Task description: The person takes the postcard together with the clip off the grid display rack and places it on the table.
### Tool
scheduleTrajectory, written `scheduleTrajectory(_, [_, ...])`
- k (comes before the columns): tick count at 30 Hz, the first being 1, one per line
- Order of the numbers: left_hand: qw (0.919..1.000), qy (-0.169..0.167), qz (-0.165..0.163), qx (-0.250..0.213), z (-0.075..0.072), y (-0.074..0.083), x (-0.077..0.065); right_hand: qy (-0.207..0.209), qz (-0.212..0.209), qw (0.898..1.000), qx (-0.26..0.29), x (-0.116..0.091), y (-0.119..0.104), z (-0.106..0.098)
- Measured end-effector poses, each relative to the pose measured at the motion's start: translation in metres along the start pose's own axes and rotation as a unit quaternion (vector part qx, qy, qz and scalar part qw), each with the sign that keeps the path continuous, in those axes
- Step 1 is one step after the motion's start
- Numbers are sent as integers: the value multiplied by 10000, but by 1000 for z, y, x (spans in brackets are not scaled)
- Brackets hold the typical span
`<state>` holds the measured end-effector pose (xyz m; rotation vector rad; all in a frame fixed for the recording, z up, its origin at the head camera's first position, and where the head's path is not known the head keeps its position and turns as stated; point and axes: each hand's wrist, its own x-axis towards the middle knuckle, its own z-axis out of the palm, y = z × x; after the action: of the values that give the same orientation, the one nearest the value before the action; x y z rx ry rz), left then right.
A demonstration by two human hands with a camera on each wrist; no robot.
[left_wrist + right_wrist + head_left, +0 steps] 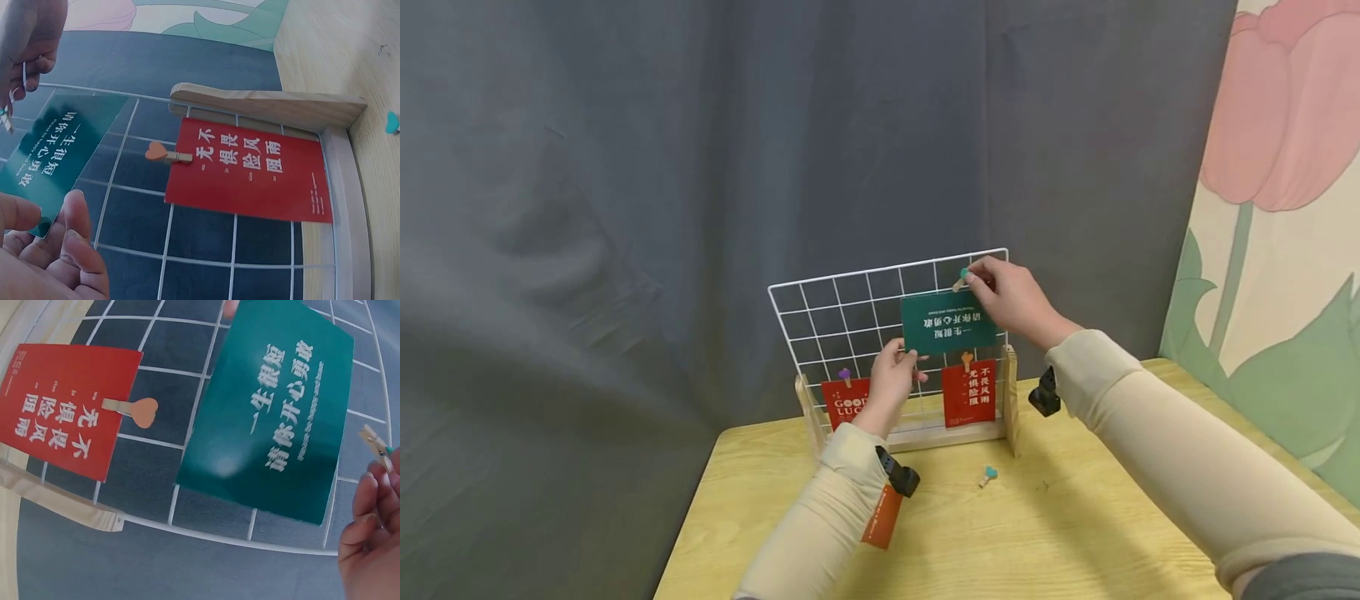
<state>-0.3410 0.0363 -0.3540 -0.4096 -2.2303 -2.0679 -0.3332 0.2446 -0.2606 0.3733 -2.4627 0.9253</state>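
Note:
My left hand [891, 379] pinches a green card [951, 321] with white print by its lower left corner, thumb in front. The card stands against the upper right part of a white wire grid [865, 272], its text upside down in the head view. Just above the card's top edge, my right hand [1018, 300] pinches a small wooden clothespin [375, 445] with a teal heart. In the right wrist view the clothespin is beside the card, apart from its edge. Below hangs a red card [250, 172], clipped with an orange-heart clothespin [169, 154].
A second red card [844, 408] hangs lower left under a purple clothespin [846, 377], partly behind my left hand. Wooden side posts [1012, 400] hold the grid on the table [760, 483]. Another teal-heart clothespin [988, 476] and a red card [883, 517] lie in front.

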Motion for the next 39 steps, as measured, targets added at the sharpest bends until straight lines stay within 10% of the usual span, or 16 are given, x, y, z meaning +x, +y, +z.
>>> scheduleTrajectory(18, [9995,204,-83,209,-15,17,-4,48,79,9999,108,-13,14,-15])
scheduleTrajectory(39, [9992,255,-218,222,-6,-1,-17,-374,345,9983,-289,-41,50,-23])
